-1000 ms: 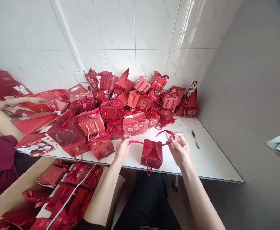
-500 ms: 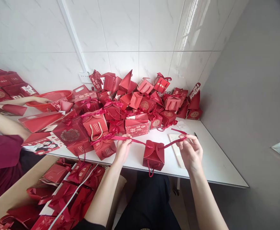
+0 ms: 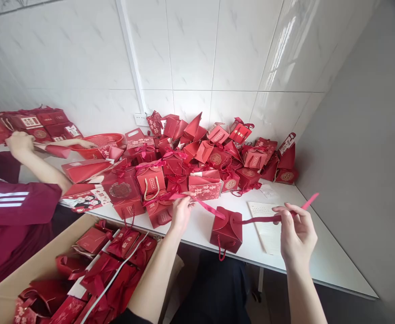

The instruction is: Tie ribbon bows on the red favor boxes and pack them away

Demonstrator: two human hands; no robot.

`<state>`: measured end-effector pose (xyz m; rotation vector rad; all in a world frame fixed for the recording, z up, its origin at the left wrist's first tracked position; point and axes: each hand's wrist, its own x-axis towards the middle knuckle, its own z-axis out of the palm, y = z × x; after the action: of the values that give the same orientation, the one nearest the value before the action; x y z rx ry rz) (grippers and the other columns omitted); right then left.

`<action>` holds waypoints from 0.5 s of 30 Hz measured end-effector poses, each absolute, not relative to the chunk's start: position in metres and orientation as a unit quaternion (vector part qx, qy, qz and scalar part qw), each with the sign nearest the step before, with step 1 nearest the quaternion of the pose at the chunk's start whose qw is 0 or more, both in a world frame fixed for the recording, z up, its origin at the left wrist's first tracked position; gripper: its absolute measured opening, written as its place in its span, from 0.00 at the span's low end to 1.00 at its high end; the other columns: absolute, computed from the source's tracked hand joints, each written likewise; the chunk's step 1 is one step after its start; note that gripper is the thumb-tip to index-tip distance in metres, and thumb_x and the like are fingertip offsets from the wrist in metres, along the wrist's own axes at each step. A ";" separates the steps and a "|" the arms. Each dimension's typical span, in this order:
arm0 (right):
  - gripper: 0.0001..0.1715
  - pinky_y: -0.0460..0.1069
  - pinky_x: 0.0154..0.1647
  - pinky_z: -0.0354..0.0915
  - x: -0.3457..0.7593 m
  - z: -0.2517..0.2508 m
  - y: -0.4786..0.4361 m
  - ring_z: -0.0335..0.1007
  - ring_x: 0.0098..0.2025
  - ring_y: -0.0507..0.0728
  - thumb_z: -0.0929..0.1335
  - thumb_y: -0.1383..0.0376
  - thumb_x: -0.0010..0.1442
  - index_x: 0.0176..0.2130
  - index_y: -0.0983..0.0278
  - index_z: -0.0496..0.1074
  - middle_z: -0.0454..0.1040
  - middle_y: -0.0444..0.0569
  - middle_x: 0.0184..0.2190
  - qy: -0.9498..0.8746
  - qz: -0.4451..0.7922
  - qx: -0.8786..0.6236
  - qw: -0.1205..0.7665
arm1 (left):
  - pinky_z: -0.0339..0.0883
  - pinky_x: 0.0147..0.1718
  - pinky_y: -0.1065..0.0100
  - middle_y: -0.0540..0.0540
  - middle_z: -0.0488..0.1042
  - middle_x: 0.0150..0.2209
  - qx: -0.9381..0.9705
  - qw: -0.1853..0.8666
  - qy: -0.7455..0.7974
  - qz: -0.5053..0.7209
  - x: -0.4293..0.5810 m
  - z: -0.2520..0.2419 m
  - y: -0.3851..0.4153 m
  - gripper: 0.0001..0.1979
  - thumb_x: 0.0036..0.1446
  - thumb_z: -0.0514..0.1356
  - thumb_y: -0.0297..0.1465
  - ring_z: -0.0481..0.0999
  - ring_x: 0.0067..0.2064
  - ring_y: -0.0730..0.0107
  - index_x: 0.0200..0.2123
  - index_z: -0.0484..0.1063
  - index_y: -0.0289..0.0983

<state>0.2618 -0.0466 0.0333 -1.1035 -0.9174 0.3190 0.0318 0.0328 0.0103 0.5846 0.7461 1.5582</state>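
Note:
A small dark red gift box [image 3: 226, 231] stands at the table's front edge, its curved top flaps folded together and a red rope handle hanging down its front. A red ribbon [image 3: 256, 220] passes through its top and stretches out to both sides. My left hand [image 3: 182, 212] pinches the ribbon's left end, beside the piled boxes. On the right, my right hand [image 3: 297, 231] is closed on the other end, whose tip sticks up past the fingers. Both hands are clear of the box itself.
Many red gift boxes [image 3: 204, 184] are heaped along the wall. An open notebook [image 3: 267, 225] lies right of the box. At lower left stands a carton [image 3: 72, 234] of finished-looking boxes, a white cord across it. A co-worker's hand [image 3: 21, 143] and a red basket [image 3: 116, 138] are left.
My right hand has moved right and down, drawing its ribbon end out longer and straighter. My left hand keeps its pinch. The whole view has shifted, showing more of the left side.

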 end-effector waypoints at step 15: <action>0.16 0.57 0.41 0.65 0.261 0.033 -0.048 0.73 0.35 0.60 0.65 0.56 0.59 0.44 0.62 0.64 0.74 0.48 0.26 -0.531 0.079 -0.532 0.654 | 0.61 0.34 0.69 0.52 0.65 0.27 0.185 0.708 0.136 0.667 0.034 0.034 0.033 0.06 0.45 0.60 0.24 0.66 0.28 0.76 0.30 0.70 0.37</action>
<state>0.2610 -0.0481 0.0331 -1.2073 -1.2054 0.1787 0.0344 0.0334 0.0338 0.4100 0.3025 1.4817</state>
